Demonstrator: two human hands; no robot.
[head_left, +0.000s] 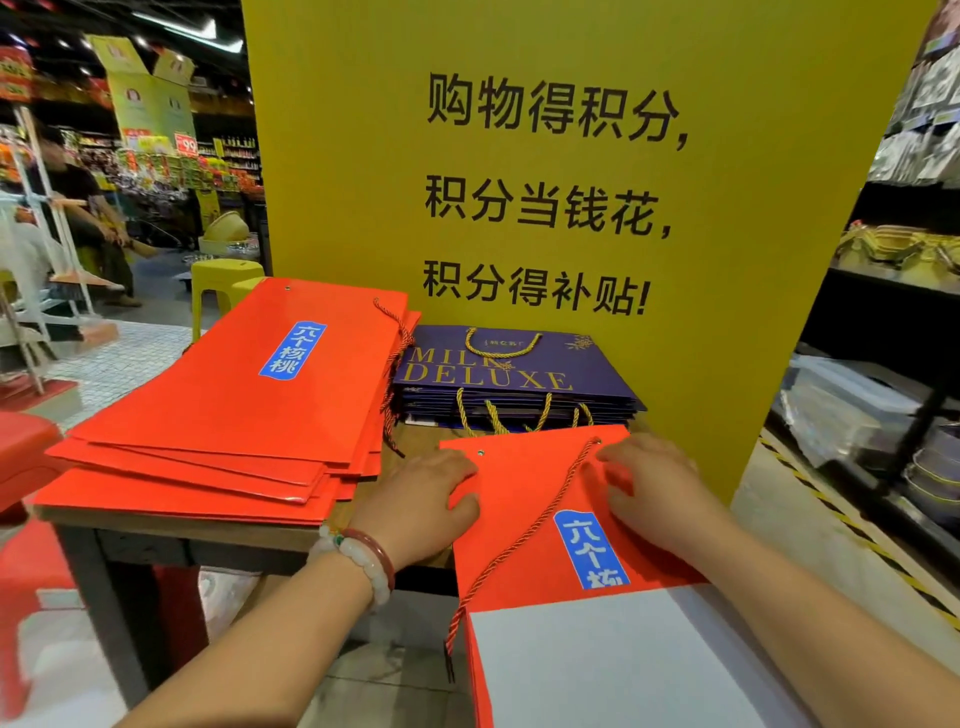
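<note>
We have a flat red paper gift bag (524, 499) with a blue label lying at the near right corner of the brown wooden table (171, 525), its lower part overhanging toward us. Our left hand (431, 499) curls its fingers over the bag's left edge and holds it steady. Our right hand (654, 483) rests on the upper right, fingertips at the hole where the twisted red-and-gold cord (524, 530) enters. Whether they pinch the cord or only press there, we cannot tell.

We judge the handle half fitted: one end sits at the right hole, while the left punched hole (480, 453) is bare and the other end dangles off the bag's lower left. Threading that end remains. The pile of flat red bags (218, 415) to the left shows cords along its edge, so much looks done. A stack of purple bags (509, 374) lies behind.
</note>
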